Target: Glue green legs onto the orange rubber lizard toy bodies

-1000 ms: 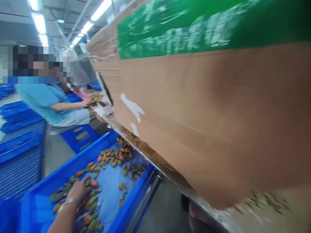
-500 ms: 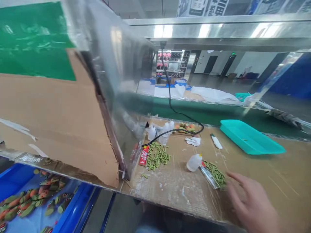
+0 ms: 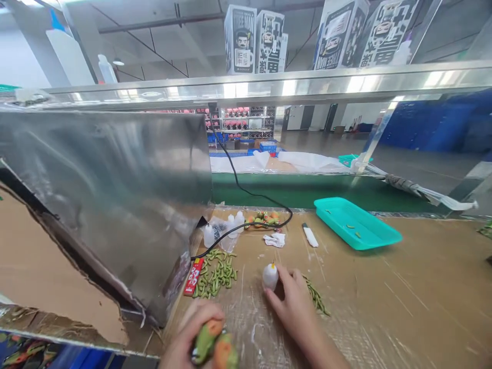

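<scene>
My left hand (image 3: 197, 320), at the bottom centre, is wrapped round green and orange painted figurines (image 3: 207, 339); they are slightly blurred, and part of them is covered by my fingers. On the worktable, my right hand (image 3: 292, 301) has thumb and fingers around a small white squeeze bottle (image 3: 269, 277) with a yellow tip, which stands upright. Small green curved pieces (image 3: 317, 296) lie just right of that hand, partly covered by it. A larger pile of such green pieces (image 3: 218, 275) spreads to the left, against a red packet (image 3: 193, 277).
A teal tray (image 3: 357, 225) with several green bits stands at the back right. Nearby are a white-handled tool (image 3: 309, 235), a crumpled tissue (image 3: 274, 240), more figurines (image 3: 265, 219), and white bottles (image 3: 209, 236). A black cable (image 3: 234, 229) crosses there. A metal panel (image 3: 115, 195) walls off the left.
My view has swung left and up. My right hand has moved from the open table onto the white bottle. My left hand has come into view holding figurines.
</scene>
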### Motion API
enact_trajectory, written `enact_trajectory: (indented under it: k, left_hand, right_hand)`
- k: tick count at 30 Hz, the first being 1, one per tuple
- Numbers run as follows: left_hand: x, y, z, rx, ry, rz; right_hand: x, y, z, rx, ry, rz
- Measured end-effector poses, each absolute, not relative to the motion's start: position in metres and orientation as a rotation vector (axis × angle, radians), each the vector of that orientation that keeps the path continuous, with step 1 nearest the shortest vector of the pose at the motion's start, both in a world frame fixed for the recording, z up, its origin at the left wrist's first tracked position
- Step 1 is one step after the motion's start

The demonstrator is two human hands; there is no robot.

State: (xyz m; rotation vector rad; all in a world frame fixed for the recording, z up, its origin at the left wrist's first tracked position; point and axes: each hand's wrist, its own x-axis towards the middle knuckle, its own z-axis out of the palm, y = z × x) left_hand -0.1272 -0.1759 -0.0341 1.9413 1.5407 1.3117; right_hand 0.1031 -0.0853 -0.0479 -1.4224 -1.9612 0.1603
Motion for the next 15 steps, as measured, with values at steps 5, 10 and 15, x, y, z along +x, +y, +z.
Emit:
enact_trajectory:
  k: [5,10,15]
  left_hand:
    - [-0.061,-0.136,-0.023,2.433,1.695,0.884]
    - [-0.042,-0.123,-0.033,2.521,1.879,0.704]
    - [-0.043,-0.119,-0.034,2.487,1.927,0.713]
  right_hand:
    - [0.112,-0.093,-0.058,-1.339,-1.941,0.156]
    - [0.114,-0.09,-0.06,-1.293,-1.896,0.127]
    - [0.127,-0.09,-0.067,-1.285,-1.864,0.034]
